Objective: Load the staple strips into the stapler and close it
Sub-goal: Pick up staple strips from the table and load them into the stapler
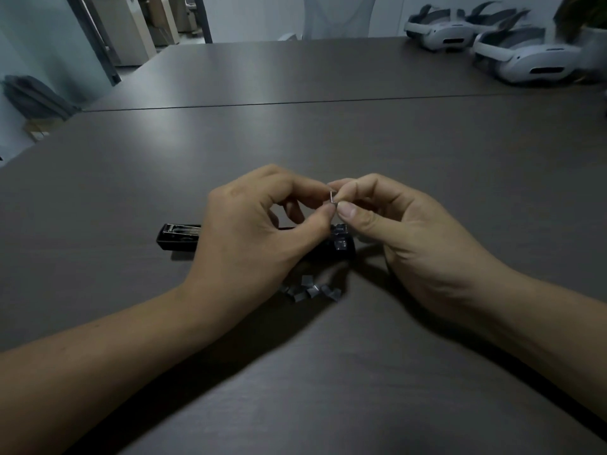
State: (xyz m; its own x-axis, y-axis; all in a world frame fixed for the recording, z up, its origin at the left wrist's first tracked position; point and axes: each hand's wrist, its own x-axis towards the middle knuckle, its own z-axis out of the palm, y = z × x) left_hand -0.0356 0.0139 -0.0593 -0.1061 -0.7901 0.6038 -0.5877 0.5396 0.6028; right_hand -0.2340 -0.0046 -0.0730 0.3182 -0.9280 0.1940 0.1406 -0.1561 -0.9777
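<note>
Stapler (179, 237): black, lies lengthwise across the dark table (328, 136). A shiny metal channel shows on top at its left end. Its middle is hidden behind the left hand (256, 231).

Left hand: raised over the stapler's middle, wrist on the near side of it. Thumb and forefinger are closed together in a pinch, and the other fingers are curled under.

Right hand (410, 238): just past the stapler's right end, also raised. Thumb and forefinger pinch the same item from the opposite side.

Short staple strip (332, 196): silver, only a small bit of it shows. It is clamped between the fingertips of both hands and held in the air above the stapler's right end, clear of it.

More staple bits (340, 237): grey, at the stapler's right end, directly below the pinched strip. Cannot tell whether they sit in the channel or on top of the body.

Loose staple pieces (312, 289): a small scattered cluster on the table, just on the near side of the stapler's right half, between the two wrists.

White headsets (525, 60): well beyond the stapler, far right, grouped at the table's far corner.

Pale chair back (328, 14): beyond the stapler, past the table's far edge, blurred.
</note>
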